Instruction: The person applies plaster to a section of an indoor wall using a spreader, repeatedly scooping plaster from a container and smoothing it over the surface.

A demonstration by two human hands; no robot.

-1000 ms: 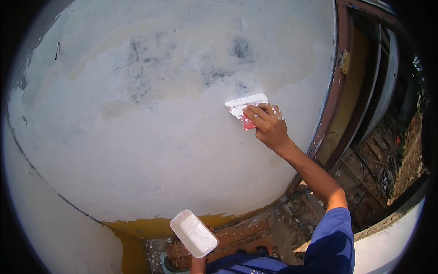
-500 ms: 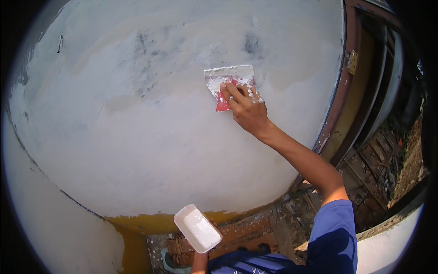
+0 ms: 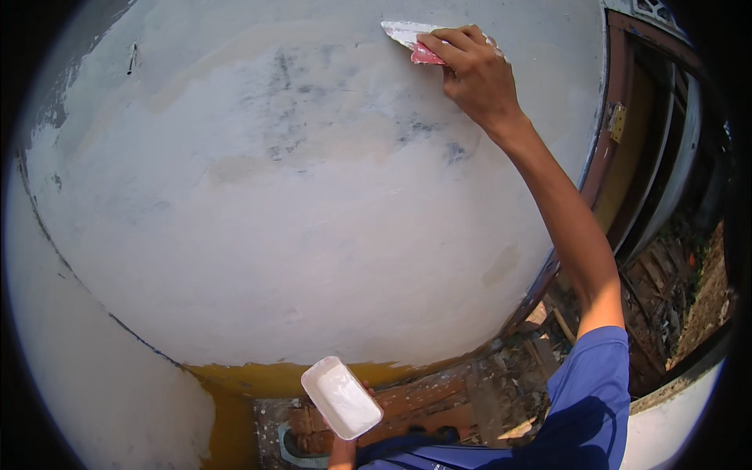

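Note:
My right hand [image 3: 474,74] reaches high up on the white plastered wall [image 3: 298,204] and grips a flat putty scraper [image 3: 409,37] with a red handle, its blade pressed against the wall near the top. My left hand [image 3: 345,446] is low at the bottom edge, mostly hidden behind the white rectangular tray [image 3: 341,397] that it holds, which contains white putty. Grey and tan patches show through the plaster left of and below the scraper.
A brown door frame [image 3: 607,157] with a brass hinge runs down the wall's right edge. A yellow painted band [image 3: 258,380] lines the wall's base. Wooden planks and rubble [image 3: 486,384] lie on the ground below. A second white wall [image 3: 86,376] is at the lower left.
My right hand has swept the scraper up and to the left along the wall, from mid height to near the top. The tray in my left hand has stayed low.

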